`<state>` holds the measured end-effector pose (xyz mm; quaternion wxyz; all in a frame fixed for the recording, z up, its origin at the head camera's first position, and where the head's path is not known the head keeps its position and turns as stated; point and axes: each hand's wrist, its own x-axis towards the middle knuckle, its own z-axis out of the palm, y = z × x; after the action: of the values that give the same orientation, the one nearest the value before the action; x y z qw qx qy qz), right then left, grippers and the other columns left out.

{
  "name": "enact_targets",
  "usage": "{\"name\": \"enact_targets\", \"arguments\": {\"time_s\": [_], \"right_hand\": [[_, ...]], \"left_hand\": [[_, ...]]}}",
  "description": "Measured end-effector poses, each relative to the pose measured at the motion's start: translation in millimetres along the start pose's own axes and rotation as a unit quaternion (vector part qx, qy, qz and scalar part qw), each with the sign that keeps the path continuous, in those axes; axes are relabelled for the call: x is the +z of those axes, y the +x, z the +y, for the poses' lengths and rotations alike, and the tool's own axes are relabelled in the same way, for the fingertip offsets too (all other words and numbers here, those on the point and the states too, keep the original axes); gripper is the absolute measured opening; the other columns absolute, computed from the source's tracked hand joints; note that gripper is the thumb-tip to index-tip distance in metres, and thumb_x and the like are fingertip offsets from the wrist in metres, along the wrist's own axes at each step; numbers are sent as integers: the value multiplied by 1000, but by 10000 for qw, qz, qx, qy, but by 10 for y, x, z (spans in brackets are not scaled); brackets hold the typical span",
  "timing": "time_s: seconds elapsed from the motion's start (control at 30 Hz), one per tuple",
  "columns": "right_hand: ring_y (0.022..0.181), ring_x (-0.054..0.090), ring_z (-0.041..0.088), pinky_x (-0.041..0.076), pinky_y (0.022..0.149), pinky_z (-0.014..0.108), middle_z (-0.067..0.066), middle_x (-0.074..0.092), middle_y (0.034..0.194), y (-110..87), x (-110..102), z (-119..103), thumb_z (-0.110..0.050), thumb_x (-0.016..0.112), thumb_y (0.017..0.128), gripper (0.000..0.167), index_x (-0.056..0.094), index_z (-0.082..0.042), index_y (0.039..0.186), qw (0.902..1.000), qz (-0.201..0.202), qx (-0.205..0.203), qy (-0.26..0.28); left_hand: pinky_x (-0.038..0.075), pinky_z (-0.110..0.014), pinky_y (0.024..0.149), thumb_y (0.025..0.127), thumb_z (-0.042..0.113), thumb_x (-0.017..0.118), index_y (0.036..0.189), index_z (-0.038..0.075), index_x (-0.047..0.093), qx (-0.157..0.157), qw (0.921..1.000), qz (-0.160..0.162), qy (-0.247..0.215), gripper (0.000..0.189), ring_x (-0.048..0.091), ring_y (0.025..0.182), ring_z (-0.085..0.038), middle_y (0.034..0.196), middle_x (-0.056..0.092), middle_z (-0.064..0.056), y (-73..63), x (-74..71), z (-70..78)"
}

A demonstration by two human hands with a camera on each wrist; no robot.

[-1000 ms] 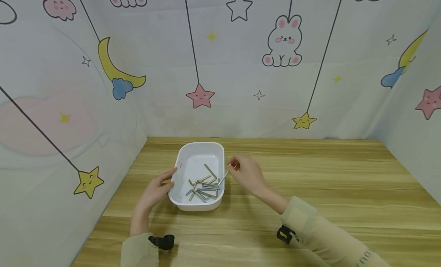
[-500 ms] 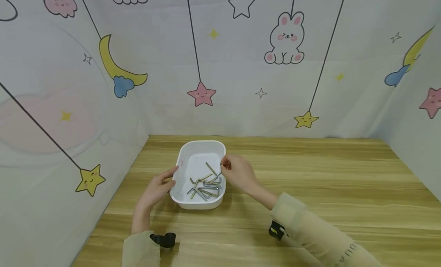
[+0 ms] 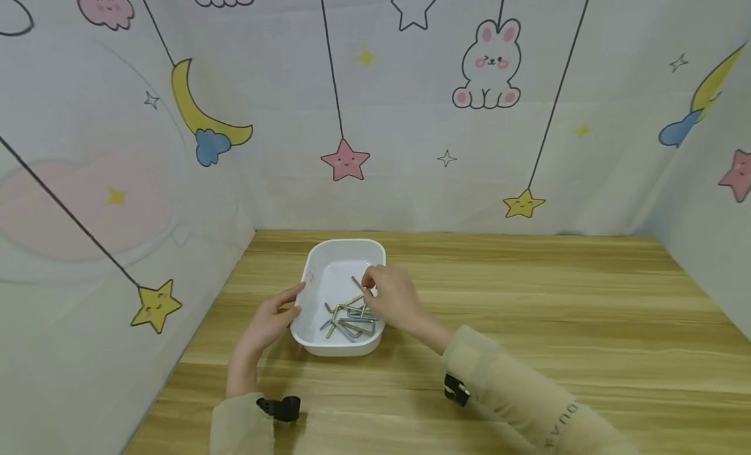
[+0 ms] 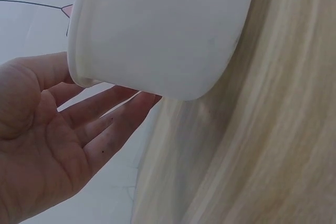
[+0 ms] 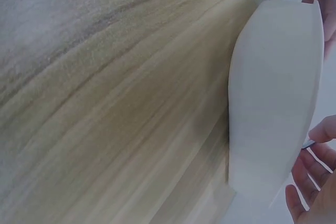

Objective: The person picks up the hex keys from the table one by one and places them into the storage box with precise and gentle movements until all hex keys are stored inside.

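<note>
A white plastic bin (image 3: 337, 351) stands on the table, with several silver and brass-coloured hex keys (image 3: 339, 322) lying crossed in its near half. At its left rim, my left hand (image 3: 266, 324) holds the bin with thumb and fingers; the left wrist view shows fingers (image 4: 113, 124) against the outer wall. My right hand (image 3: 393, 298) reaches over the right rim and pinches a silver hex key between thumb and fingertips. Only a short piece of that hex key (image 5: 308, 144) shows in the right wrist view. Its lower end overlaps the pile in the head view.
The wood-grain table (image 3: 528, 298) extends widely to the right of the bin. A white cloth backdrop (image 3: 411, 201) with cartoon prints encloses it at the back and both sides. Black cameras are strapped to both wrists.
My right hand has moved left with the hex key, from outside the right rim to over the bin's inside. My left hand stays at the left rim.
</note>
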<state>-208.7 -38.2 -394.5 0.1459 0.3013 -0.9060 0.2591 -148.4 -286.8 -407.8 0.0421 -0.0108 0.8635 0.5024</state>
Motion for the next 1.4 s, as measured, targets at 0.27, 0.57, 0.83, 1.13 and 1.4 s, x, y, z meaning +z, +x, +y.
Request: {"name": "enact_targets", "arguments": {"time_s": [0.27,0.57,0.83,1.13,1.4], "right_hand": [[77,52,15,36,72,31,-1,67,83,-22,108,-24,-14,68,84,3,65,-13,85,9994,-135,332,14],[83,55,17,39,77,34,-1,68,88,-38,115,-39,-14,68,84,8,65,-13,91,9991,-87,411,-45],[89,56,19,38,80,36,2,69,95,-76,106,-12,-13,67,85,13,65,-11,98,9986,-156,431,265],[94,60,24,40,86,40,2,68,100,-159,24,51,-8,64,84,16,66,-12,99,9937,234,257,1066],[96,60,27,43,90,44,5,68,103,-302,-164,69,-4,62,84,18,66,-10,100,9802,771,560,1733]], "left_hand": [[53,-43,91,98,8,47,148,6,37,-1,10000,-18,-52,51,53,123,-43,147,38,-29,-17,-9,6],[53,-42,91,98,8,47,148,8,37,24,10000,-14,-29,50,54,122,-43,146,39,-28,-9,-4,16],[53,-43,92,98,7,47,148,6,37,24,10000,-33,-20,51,53,123,-43,147,38,-29,-10,3,16],[52,-41,93,99,12,48,149,11,36,-43,10000,28,-55,52,52,124,-41,146,39,-29,-44,-20,16],[53,-38,89,98,12,48,153,15,25,-97,9998,98,-132,60,53,123,-43,150,34,-27,-31,-4,54]]}}
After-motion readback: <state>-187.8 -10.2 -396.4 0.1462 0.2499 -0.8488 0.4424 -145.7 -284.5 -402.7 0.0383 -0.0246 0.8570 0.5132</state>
